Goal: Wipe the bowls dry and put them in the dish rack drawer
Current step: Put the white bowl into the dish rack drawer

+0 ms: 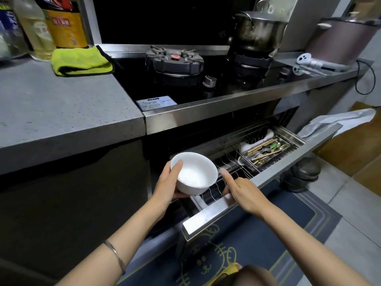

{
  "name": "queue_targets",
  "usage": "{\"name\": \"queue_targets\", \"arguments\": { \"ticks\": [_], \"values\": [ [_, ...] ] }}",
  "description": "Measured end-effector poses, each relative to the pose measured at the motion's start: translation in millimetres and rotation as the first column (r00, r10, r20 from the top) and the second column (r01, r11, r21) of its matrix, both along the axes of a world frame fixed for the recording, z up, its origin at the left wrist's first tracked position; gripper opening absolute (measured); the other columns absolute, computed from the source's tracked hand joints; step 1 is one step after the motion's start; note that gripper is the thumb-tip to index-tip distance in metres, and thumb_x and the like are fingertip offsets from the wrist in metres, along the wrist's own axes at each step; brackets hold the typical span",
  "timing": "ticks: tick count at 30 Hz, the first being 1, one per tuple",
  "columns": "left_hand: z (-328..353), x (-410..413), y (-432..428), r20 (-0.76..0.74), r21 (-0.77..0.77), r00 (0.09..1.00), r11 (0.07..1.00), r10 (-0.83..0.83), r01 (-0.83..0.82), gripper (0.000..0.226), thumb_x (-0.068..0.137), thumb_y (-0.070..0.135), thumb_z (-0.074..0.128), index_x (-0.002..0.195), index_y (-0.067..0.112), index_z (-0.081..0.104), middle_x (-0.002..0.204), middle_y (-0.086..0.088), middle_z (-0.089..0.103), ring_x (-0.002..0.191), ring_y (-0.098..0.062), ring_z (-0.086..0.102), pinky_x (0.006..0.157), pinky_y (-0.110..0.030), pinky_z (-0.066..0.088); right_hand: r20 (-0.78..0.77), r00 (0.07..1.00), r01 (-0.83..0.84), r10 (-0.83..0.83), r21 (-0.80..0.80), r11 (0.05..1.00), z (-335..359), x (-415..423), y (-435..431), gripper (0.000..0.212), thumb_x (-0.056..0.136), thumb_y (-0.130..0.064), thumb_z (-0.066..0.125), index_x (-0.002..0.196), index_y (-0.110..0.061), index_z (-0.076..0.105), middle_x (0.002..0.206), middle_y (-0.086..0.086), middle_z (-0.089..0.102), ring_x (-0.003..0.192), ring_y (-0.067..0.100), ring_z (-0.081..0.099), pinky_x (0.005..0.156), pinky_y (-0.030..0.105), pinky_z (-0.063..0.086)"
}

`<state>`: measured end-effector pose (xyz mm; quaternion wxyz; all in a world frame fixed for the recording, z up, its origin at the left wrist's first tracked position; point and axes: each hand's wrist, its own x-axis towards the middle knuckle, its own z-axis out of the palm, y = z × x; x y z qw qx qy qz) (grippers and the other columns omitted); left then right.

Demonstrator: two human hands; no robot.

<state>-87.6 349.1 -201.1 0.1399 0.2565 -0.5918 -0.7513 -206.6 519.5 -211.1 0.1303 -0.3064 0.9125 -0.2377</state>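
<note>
bowl (194,173) in our left hand (165,182), thumb over its rim, fingers curled beneath, hangs over the open drawer (288,162) at 6 o'clock. right hand (245,190) rests on the drawer front, forefinger straight; its grip we cannot tell. cloth (80,60) lies at 11 o'clock: wiping seems done, racking is left.

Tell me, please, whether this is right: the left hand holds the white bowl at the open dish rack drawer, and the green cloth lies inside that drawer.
Not quite: the head view shows the green cloth on the countertop, not inside the dish rack drawer. The left hand does hold the white bowl at that open drawer.
</note>
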Motion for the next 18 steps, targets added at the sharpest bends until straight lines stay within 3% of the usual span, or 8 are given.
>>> {"name": "queue_targets", "arguments": {
  "ticks": [2,4,7,9,11,13,16,18],
  "values": [
    [-6.0,-8.1,0.0,0.013,-0.006,1.000,1.000,-0.004,0.004,0.012,0.099,0.039,0.040,0.102,0.041,0.051,0.113,0.005,0.053,0.111,-0.024,0.055,0.055,-0.025,0.056,0.053,0.998,0.033,-0.030,-0.063,0.997,9.4,-3.3,-1.0,0.080,0.086,-0.070,0.014,0.070,-0.016,0.072,0.073,-0.001,0.069,0.074,0.010,0.061,0.073,0.024,0.043],
    [-11.8,-16.1,0.7,0.026,0.003,1.000,1.000,-0.006,0.006,0.012,0.098,0.039,0.041,0.102,0.040,0.052,0.115,0.003,0.054,0.112,-0.025,0.056,0.058,-0.029,0.058,0.016,1.000,0.017,-0.014,-0.177,0.984,14.7,-7.5,-0.9,0.062,0.085,-0.068,0.028,0.082,-0.022,0.068,0.075,-0.010,0.065,0.075,0.003,0.058,0.070,0.020,0.042],
    [-20.2,-30.1,3.1,0.043,-0.006,0.999,1.000,-0.015,0.016,0.014,0.098,0.041,0.043,0.105,0.036,0.053,0.118,-0.002,0.056,0.110,-0.028,0.059,0.058,-0.031,0.059,0.039,0.988,-0.128,0.146,-0.300,0.945,18.5,-15.2,-1.9,0.048,0.077,-0.065,0.051,0.112,-0.034,0.060,0.112,-0.020,0.060,0.107,-0.005,0.053,0.079,0.013,0.042],
    [-25.2,-40.4,4.5,0.053,-0.053,0.998,0.998,-0.033,0.036,0.016,0.096,0.046,0.043,0.103,0.036,0.054,0.117,-0.003,0.059,0.104,-0.027,0.063,0.053,-0.027,0.056,0.124,0.954,-0.231,0.274,-0.285,0.930,17.4,-20.8,-7.3,0.045,0.075,-0.057,0.064,0.116,-0.038,0.060,0.116,-0.022,0.062,0.112,-0.008,0.052,0.088,0.013,0.043],
    [-29.5,-52.2,4.5,0.079,-0.092,0.995,0.994,-0.054,0.061,0.018,0.094,0.052,0.044,0.101,0.038,0.054,0.117,-0.002,0.060,0.098,-0.025,0.066,0.053,-0.027,0.055,0.151,0.927,-0.301,0.344,-0.253,0.920,12.9,-27.6,-16.0,0.032,0.079,-0.038,0.072,0.110,-0.030,0.067,0.104,-0.015,0.070,0.101,-0.005,0.061,0.093,0.019,0.047],
    [-34.1,-62.0,3.6,0.118,-0.057,0.990,0.995,-0.077,0.084,0.026,0.091,0.059,0.041,0.102,0.038,0.053,0.116,-0.001,0.060,0.095,-0.023,0.067,0.056,-0.029,0.057,0.151,0.919,-0.322,0.366,-0.254,0.912,9.0,-34.9,-25.1,0.019,0.083,-0.025,0.072,0.101,-0.018,0.074,0.094,-0.008,0.074,0.090,0.001,0.067,0.089,0.025,0.052],
    [-45.9,-74.5,-2.4,0.194,0.041,0.975,0.994,-0.104,0.097,0.051,0.088,0.069,0.028,0.118,0.032,0.046,0.113,-0.007,0.062,0.090,-0.027,0.069,0.057,-0.033,0.059,0.212,0.919,-0.246,0.332,-0.351,0.904,-0.9,-58.6,-36.0,0.010,0.084,-0.016,0.070,0.093,-0.014,0.076,0.089,-0.005,0.074,0.084,0.004,0.068,0.080,0.023,0.054],
    [-58.7,-79.0,-11.2,0.271,-0.157,0.955,0.974,-0.117,0.163,0.073,0.080,0.077,0.020,0.132,0.032,0.041,0.122,-0.007,0.060,0.100,-0.029,0.065,0.079,-0.040,0.058,0.307,0.921,-0.093,0.241,-0.427,0.900,-7.8,-76.6,-41.1,0.011,0.086,-0.012,0.067,0.094,-0.010,0.075,0.089,0.001,0.074,0.080,0.006,0.067,0.071,0.023,0.053]
  ]
}}
